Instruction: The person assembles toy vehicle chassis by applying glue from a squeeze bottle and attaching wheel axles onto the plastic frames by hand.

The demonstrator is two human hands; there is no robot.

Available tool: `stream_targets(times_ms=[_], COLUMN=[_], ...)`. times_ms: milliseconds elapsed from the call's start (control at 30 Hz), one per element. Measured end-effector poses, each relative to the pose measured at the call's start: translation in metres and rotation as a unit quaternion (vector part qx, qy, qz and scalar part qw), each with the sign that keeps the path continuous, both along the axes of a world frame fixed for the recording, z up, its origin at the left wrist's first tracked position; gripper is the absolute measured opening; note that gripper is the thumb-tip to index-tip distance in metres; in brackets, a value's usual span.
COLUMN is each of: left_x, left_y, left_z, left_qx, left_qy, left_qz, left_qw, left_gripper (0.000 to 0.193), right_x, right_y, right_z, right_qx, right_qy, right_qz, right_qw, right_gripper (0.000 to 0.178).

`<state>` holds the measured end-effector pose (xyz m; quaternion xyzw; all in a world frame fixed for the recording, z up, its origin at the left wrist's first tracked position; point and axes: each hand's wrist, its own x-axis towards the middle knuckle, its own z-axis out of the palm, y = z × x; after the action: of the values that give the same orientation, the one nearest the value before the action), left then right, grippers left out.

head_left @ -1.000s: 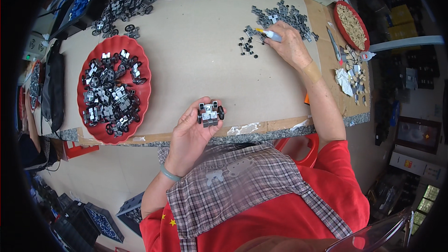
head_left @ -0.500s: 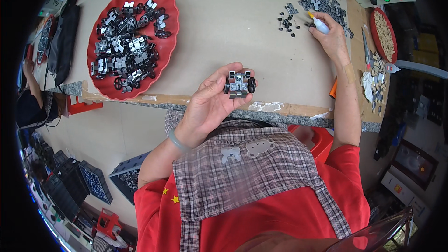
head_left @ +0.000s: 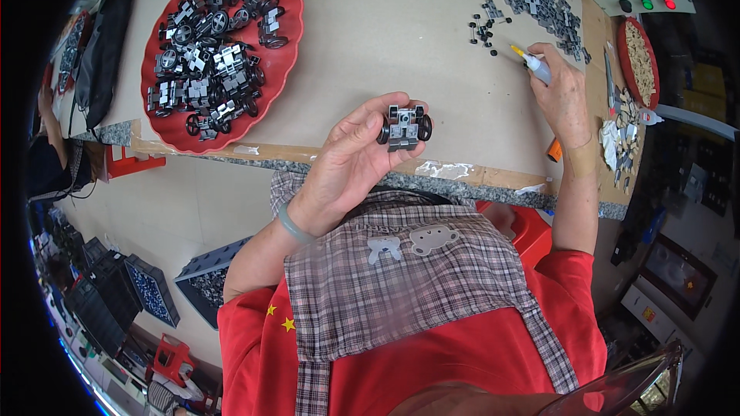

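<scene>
Assembly step: my left hand (head_left: 351, 158) pinches a small grey toy car (head_left: 404, 125) by the fingertips, lifted off the table (head_left: 385, 23) near its front edge. My right hand (head_left: 561, 92) is clenched round a glue bottle (head_left: 530, 62), nozzle just short of the loose black pegs (head_left: 484, 29). Finished cars fill the red tray (head_left: 289, 23), well left of my fingers. Next move, I reckon: bring nozzle and car together, steady.

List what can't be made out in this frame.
- Small wheeled assembly in left hand: its underside, hidden by fingers.
- Glue bottle: its body, wrapped by right hand.
- Tiny black parts: too small to tell.
- Red tray: its heap is too tangled to count.
</scene>
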<state>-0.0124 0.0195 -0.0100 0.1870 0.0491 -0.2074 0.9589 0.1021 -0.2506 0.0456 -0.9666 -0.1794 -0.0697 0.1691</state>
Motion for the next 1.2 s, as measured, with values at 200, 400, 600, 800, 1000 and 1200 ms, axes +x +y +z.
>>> stream_targets(times_ms=[200, 400, 600, 800, 1000, 1200], left_x=[0.001, 0.001, 0.001, 0.000, 0.001, 0.001], left_y=[0.000, -0.001, -0.002, -0.001, -0.003, -0.004], left_z=[0.011, 0.012, 0.010, 0.010, 0.008, 0.011], left_qx=[0.035, 0.032, 0.029, 0.026, 0.033, 0.023], left_qy=[0.057, 0.070, 0.073, 0.067, 0.069, 0.084], left_qz=[-0.017, -0.024, -0.028, -0.026, -0.028, -0.030], left_qw=[0.998, 0.997, 0.997, 0.997, 0.997, 0.996], left_gripper=[0.037, 0.038, 0.038, 0.038, 0.031, 0.030], right_x=[-0.014, -0.024, -0.023, -0.015, -0.015, -0.013], right_y=[0.012, 0.028, 0.022, 0.015, 0.014, 0.014], right_z=[0.006, -0.001, 0.002, -0.012, -0.009, -0.003], right_qx=[-0.083, -0.058, 0.071, 0.108, 0.057, 0.004], right_qy=[0.039, 0.057, 0.165, 0.125, 0.079, 0.057], right_qz=[0.004, 0.066, 0.030, 0.114, 0.179, 0.237], right_qw=[0.996, 0.995, 0.983, 0.980, 0.979, 0.970], right_gripper=[0.018, 0.023, 0.027, 0.024, 0.015, 0.010])
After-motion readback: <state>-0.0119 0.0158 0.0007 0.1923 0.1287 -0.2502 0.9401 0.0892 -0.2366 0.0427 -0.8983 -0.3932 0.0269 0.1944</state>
